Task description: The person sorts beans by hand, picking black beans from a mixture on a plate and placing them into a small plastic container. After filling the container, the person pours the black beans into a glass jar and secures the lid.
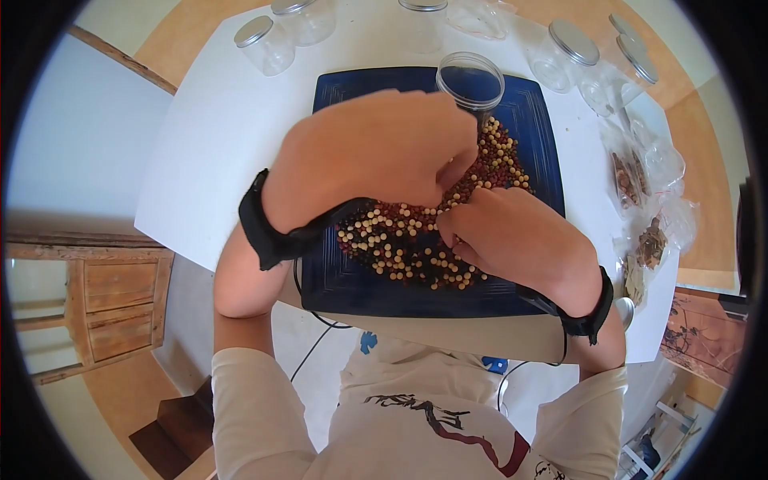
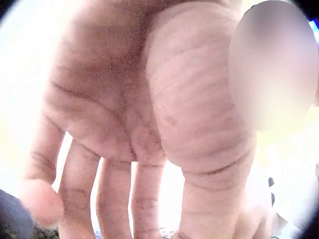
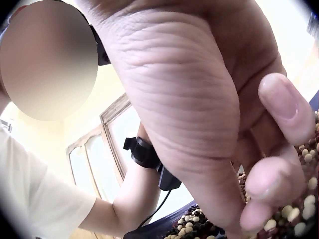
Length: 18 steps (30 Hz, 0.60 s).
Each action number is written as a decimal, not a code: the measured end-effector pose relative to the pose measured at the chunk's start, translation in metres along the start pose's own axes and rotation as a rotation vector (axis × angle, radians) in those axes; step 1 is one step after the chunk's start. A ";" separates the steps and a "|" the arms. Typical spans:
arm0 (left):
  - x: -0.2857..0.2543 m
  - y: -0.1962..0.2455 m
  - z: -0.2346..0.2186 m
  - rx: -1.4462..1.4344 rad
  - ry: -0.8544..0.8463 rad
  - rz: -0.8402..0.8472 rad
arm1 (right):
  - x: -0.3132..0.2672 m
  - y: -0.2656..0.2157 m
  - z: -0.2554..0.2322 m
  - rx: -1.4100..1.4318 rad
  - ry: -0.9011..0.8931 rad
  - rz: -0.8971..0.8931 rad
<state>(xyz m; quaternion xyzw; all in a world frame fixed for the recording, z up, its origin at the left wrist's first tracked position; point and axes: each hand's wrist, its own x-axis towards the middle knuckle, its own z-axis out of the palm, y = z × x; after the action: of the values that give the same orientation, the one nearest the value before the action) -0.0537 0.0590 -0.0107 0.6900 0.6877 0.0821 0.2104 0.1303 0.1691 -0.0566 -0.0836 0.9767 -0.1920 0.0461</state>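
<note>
A square dark blue tray (image 1: 352,302) carries a spread of mixed pale, red and black beans (image 1: 388,226). My left hand (image 1: 376,148) arches over the middle of the tray. In the left wrist view its fingers (image 2: 114,199) point downward with the tips cut off, and the smallest curls. Close beside it, my right hand (image 1: 524,240) reaches down to the beans from the right. The right wrist view shows its fingers (image 3: 274,181) curled toward the thumb, right at the beans; I cannot tell whether any is pinched. An open clear jar (image 1: 470,84) stands at the tray's far side.
Clear jars with silver lids (image 1: 574,44) line the far right of the white table (image 1: 200,160), with more jars (image 1: 268,48) at the far left. Plastic bags (image 1: 652,240) of dried goods lie along the right edge. Black wrist bands (image 1: 268,228) trail cables.
</note>
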 end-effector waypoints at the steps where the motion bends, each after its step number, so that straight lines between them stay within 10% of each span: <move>1: -0.001 0.001 -0.005 0.000 0.001 -0.001 | -0.001 0.000 0.000 0.010 -0.013 0.005; 9: 0.014 -0.007 -0.009 0.035 0.627 0.191 | 0.000 0.001 -0.015 0.092 -0.142 0.081; 18: 0.023 -0.016 -0.007 0.102 0.803 0.141 | -0.002 0.003 -0.028 0.181 -0.056 0.064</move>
<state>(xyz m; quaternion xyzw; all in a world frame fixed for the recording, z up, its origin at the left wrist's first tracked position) -0.0699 0.0824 -0.0149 0.6580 0.6693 0.3251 -0.1154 0.1288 0.1822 -0.0321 -0.0530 0.9558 -0.2757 0.0867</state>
